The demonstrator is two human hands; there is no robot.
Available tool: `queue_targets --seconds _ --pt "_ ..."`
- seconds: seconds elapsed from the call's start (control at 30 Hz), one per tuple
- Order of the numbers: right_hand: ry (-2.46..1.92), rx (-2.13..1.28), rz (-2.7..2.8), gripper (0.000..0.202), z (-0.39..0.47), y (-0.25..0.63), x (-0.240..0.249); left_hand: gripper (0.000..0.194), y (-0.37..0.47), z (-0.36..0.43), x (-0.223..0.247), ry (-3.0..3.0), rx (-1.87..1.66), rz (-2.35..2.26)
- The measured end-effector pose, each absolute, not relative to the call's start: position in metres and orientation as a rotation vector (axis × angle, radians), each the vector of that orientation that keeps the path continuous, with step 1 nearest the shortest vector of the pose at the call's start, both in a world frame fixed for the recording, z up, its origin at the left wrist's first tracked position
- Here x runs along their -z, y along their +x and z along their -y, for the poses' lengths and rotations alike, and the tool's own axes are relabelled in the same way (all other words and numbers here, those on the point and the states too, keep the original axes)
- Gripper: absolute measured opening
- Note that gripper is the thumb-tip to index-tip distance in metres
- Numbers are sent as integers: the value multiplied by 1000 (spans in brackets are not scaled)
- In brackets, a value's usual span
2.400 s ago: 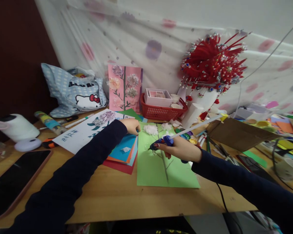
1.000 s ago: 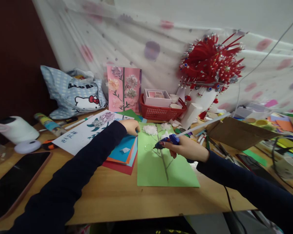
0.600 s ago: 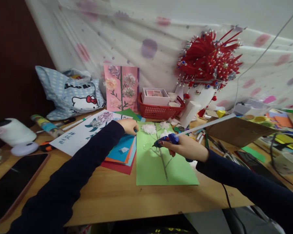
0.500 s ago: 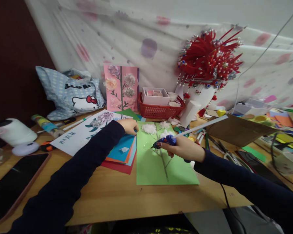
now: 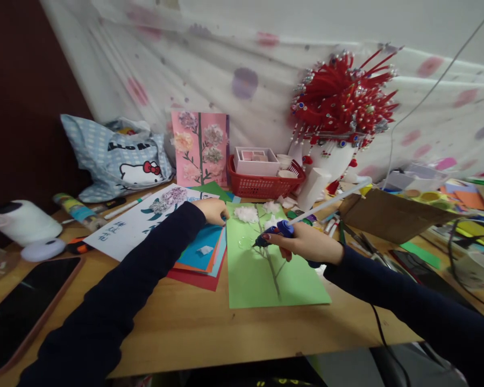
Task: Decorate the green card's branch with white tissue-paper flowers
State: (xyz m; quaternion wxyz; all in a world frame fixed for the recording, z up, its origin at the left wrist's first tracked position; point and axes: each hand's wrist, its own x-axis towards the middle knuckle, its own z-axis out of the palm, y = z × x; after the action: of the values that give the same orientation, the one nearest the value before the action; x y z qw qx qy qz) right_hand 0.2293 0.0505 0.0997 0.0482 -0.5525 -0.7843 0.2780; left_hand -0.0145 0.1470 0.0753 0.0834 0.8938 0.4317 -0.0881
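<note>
A blue hot glue gun (image 5: 277, 231) with a long white glue stick is gripped in my right hand (image 5: 312, 242). Its nozzle points left, just above a green sheet (image 5: 250, 285). Beside the nozzle, a clear glossy ring of glue (image 5: 245, 243) shows on the paper. The sheet bears a grey-green stem and white ruffled flowers (image 5: 246, 214) near its top. My left hand (image 5: 212, 210) lies at the sheet's upper left corner, over the stacked coloured papers, its fingers curled together; whatever they pinch is hidden. A small pale scrap (image 5: 205, 250) rests on the blue paper (image 5: 197, 260).
Behind stand a pink flower picture (image 5: 200, 150), a red basket (image 5: 262, 187) and a red beaded headdress (image 5: 344, 107). Phones, a white flower drawing (image 5: 121, 231) and a checked bag (image 5: 121, 166) are at the left; scissors, a brown board (image 5: 391, 215) and a cable at the right.
The glue gun's nozzle has shifted slightly right, off the glue ring, with my right hand. My left hand stays in the same place. The green sheet appears slightly lower and further right.
</note>
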Motion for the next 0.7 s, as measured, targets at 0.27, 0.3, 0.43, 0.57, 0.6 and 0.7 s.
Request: queue_targets --seconds 0.27,0.3,0.43,0.57,0.6,0.7 --pt "-1675 -893 2374 59 -51 231 -101 34 -12 -143 -77 2697 293 -1303" --pt "-1685 -885 2374 59 -51 232 -101 31 -9 -141 -77 2707 302 -1311" --pt "-1710 -810 2343 57 -53 236 -102 44 7 -126 -78 2734 346 -1477" --pt "-1677 -828 2313 57 -56 234 -98 50 14 -116 -78 2733 363 -1536" --pt "-1669 -838 2315 57 -57 233 -97 50 13 -115 -77 2734 371 -1524" --pt "-1683 -813 2330 57 -59 231 -95 58 7 -115 -73 2732 397 -1472"
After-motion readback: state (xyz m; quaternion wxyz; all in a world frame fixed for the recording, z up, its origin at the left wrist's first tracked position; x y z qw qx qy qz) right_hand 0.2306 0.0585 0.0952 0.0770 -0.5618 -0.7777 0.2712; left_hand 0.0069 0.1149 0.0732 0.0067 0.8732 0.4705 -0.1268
